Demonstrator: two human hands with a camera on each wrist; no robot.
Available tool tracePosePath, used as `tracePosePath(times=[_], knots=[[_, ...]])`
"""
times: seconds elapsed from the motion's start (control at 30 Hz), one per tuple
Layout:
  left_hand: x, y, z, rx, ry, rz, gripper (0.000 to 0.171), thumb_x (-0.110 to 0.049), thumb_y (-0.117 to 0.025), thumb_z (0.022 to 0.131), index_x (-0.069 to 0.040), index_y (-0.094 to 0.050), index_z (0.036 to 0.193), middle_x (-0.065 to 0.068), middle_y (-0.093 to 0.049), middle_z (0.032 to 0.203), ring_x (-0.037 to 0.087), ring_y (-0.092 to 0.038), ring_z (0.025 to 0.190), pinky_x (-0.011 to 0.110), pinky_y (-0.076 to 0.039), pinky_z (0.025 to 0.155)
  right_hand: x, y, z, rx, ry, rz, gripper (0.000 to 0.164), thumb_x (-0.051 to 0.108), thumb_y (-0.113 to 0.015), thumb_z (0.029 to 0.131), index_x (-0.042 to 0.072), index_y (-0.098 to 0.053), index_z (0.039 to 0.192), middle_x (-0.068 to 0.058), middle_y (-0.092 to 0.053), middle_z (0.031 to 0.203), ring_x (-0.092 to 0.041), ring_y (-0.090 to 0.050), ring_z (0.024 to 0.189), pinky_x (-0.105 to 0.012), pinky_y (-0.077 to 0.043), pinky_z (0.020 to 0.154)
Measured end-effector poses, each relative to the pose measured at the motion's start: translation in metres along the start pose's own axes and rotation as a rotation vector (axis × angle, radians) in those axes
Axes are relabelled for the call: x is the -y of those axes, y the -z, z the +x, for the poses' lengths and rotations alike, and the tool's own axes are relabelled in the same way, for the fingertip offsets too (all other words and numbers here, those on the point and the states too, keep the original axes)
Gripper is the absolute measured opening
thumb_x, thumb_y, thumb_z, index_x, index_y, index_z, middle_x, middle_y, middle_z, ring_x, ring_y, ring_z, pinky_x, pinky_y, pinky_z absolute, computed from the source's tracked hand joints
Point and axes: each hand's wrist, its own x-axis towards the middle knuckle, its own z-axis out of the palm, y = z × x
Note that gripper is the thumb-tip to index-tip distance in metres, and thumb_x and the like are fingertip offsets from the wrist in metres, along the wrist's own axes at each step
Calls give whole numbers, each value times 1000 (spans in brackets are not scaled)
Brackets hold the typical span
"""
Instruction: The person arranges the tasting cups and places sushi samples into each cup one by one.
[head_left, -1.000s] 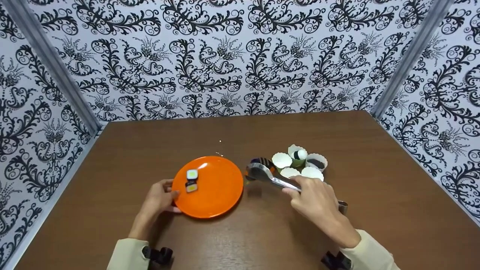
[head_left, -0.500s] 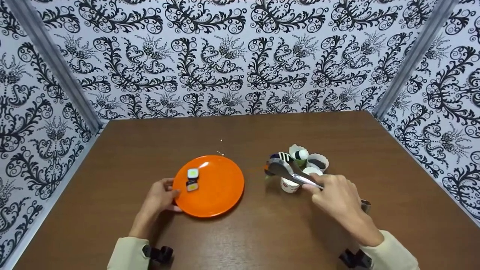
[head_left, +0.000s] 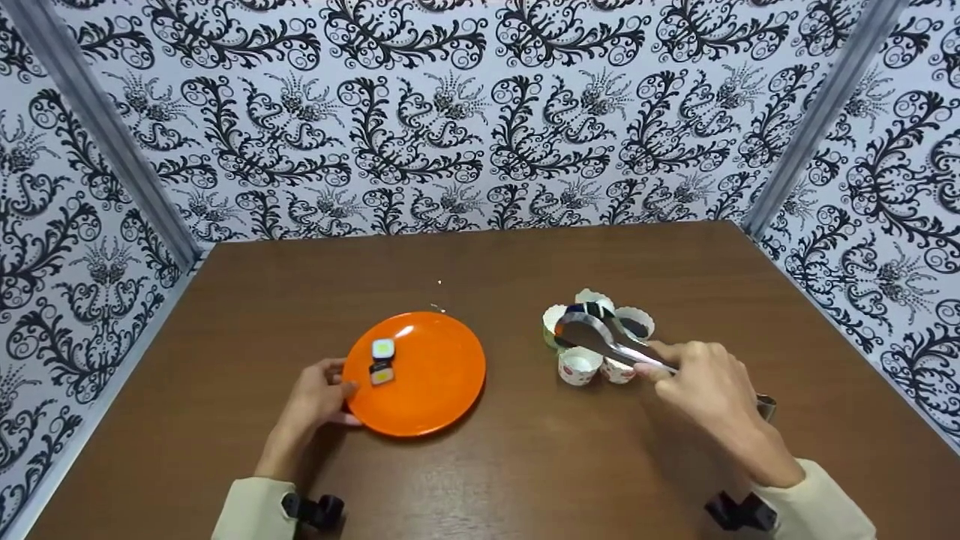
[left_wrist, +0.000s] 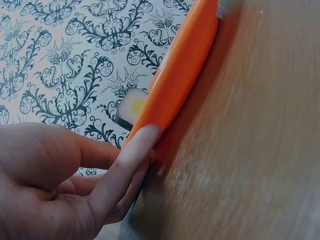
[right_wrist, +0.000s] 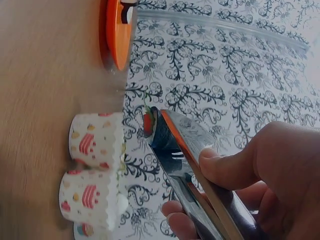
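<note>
My left hand (head_left: 313,397) holds the left rim of an orange plate (head_left: 439,379), and the left wrist view shows the rim pinched between its digits. Two sushi pieces with yellow centres, one whitish (head_left: 383,348) and one pinkish (head_left: 382,373), lie near that side. My right hand (head_left: 709,386) grips metal tongs (head_left: 622,349). Between the tongs' ends, in the right wrist view, is a dark cone-shaped sushi piece (right_wrist: 160,134) with red and green at its tip. It hangs over a cluster of paper cups (head_left: 579,367), partly hidden by the tongs in the head view.
Several printed cups, one of them (right_wrist: 90,197) in the right wrist view, stand close together right of the plate. A dark filling (head_left: 636,328) shows in the rear right cup. Small pale bits (head_left: 439,307) lie behind the plate. Patterned walls (head_left: 450,112) enclose the brown table (head_left: 525,472).
My right hand has moved right with the tongs and the dark sushi piece, from beside the plate to over the cups. The left hand and plate have stayed in place.
</note>
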Motion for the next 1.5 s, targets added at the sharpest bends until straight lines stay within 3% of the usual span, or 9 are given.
tracePosePath(times=[0.2,0.43,0.67,0.97,1.27,1.5], knots=[[0,0,0,1,5,3,50,-2,-54,100,7,-39,147,34,-50,136,17,-69,74,35,-64,58,-13,5,1,19,-28,8,32,31,-79,83,16,-79,111,-24,-75,95,-34,-62,66,-49,-43,48],[0,0,0,6,22,-11,52,-2,-54,100,7,-37,148,33,-49,135,17,-68,72,35,-64,59,-24,11,3,86,-64,18,38,33,-78,83,13,-77,115,-25,-74,103,-30,-60,69,-40,-41,49],[-1,0,-1,7,25,-2,52,-3,-55,100,5,-37,148,30,-48,133,18,-68,74,35,-64,59,-34,22,5,137,-113,-3,46,35,-77,84,10,-72,122,-14,-68,78,-21,-48,57,-32,-32,45],[-2,-1,-2,2,44,11,51,-3,-55,101,4,-38,149,29,-49,133,19,-68,75,34,-64,61,-44,30,6,148,-108,-44,46,34,-76,84,9,-72,123,-5,-52,61,-18,-41,53,-31,-29,44],[-2,0,-1,-2,36,18,51,-4,-55,101,4,-38,148,30,-49,133,18,-68,73,34,-64,60,-51,31,4,103,-75,-100,41,36,-78,81,13,-76,115,-12,-63,66,-26,-52,59,-37,-37,44],[-1,-1,-1,1,24,6,49,-2,-54,100,6,-40,147,30,-51,130,18,-68,75,35,-64,61,-51,29,2,91,-50,-132,36,36,-79,81,15,-79,111,-11,-62,65,-27,-53,56,-39,-35,41]])
